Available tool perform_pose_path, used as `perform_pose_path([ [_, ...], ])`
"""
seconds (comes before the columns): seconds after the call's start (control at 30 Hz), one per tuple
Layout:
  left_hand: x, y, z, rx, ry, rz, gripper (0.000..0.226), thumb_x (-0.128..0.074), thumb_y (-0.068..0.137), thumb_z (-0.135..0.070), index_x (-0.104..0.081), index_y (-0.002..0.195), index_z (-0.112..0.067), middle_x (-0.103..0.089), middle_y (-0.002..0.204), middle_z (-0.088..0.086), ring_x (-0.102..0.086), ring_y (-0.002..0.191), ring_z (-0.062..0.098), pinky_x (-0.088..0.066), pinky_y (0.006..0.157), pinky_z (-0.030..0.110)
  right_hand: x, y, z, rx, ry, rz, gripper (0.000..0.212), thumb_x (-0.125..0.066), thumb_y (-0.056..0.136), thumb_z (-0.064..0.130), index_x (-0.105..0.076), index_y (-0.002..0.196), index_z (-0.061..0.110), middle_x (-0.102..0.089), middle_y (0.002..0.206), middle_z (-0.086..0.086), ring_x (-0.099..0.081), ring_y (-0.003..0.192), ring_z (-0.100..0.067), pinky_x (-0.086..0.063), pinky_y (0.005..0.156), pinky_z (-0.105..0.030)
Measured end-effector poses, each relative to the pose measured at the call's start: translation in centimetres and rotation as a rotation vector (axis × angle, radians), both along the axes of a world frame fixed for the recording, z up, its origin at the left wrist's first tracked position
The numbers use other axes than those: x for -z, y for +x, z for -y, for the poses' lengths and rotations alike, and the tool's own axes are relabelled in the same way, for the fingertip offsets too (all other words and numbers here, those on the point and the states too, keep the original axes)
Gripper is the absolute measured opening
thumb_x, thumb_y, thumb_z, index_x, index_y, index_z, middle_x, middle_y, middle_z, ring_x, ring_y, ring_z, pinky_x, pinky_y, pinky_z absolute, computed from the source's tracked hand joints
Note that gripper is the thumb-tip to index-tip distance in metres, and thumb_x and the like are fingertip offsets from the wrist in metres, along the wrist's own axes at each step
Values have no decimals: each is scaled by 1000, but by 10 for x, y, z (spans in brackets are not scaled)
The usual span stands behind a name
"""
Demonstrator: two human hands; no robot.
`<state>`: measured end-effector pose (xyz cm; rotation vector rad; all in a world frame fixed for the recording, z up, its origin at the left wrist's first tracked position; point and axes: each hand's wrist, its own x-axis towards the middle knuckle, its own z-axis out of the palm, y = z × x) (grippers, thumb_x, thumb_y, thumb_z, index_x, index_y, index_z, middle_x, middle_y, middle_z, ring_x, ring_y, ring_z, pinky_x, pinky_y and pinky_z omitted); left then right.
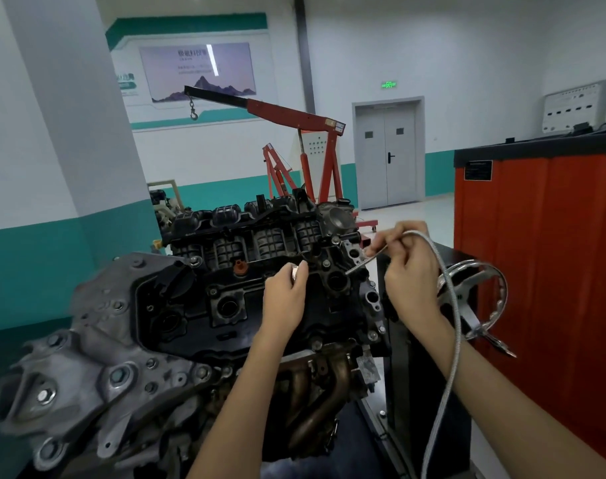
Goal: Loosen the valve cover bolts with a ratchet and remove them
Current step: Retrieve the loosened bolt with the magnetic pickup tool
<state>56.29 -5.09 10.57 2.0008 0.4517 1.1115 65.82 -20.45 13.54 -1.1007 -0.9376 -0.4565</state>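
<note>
An engine on a stand fills the lower middle, its black valve cover (232, 305) facing up with open spark plug wells. My left hand (286, 293) rests on the cover and pinches a small silver bolt-like piece (295, 271) between thumb and fingers. My right hand (410, 271) grips a long flexible metal shaft (446, 305) that loops over the hand and hangs down past my forearm. Its thin tip (350, 270) points at the cover's right end, near a bolt (326, 263). More bolts sit along the cover's near edge (317, 345). No ratchet is in view.
A chrome handwheel (481, 295) of the engine stand sticks out right of my right hand. A red tool cabinet (543, 257) stands close on the right. A red engine hoist (294, 150) is behind the engine. A pillar stands at the left.
</note>
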Motion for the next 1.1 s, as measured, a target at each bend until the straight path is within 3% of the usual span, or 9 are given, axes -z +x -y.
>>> perform_pose_path([
  [0.27,13,-3,-3,-10,-58,-55,32,-42,104,-23,-46,77,-7,-43,64,2,-35,55,13,-29,50,22,5,3,-18,-27,-51,-38,38,-34,96,-11,-40,87,26,-61,74,-2,-65,69,-15,-55,79,-22],
  [0.5,17,-1,-3,-31,-83,-53,29,-41,104,-22,-51,82,-6,-44,65,0,-37,56,12,-30,50,22,15,6,-9,-38,-12,-57,37,-34,95,-13,-39,88,22,-60,78,-14,-65,73,-24,-57,82,-34],
  [0.87,18,2,-3,-62,-94,-35,29,-43,102,-22,-51,77,-10,-43,61,-3,-34,52,10,-29,49,26,11,14,2,-30,77,-20,41,-34,94,-13,-40,90,28,-61,74,-2,-66,71,-17,-55,77,-20],
  [1.1,19,2,-1,-62,-94,-47,29,-44,101,-22,-50,75,-11,-43,60,-3,-34,53,11,-29,50,28,21,7,-17,-48,-54,-36,38,-35,96,-11,-40,88,26,-60,77,-10,-65,72,-21,-55,79,-28],
])
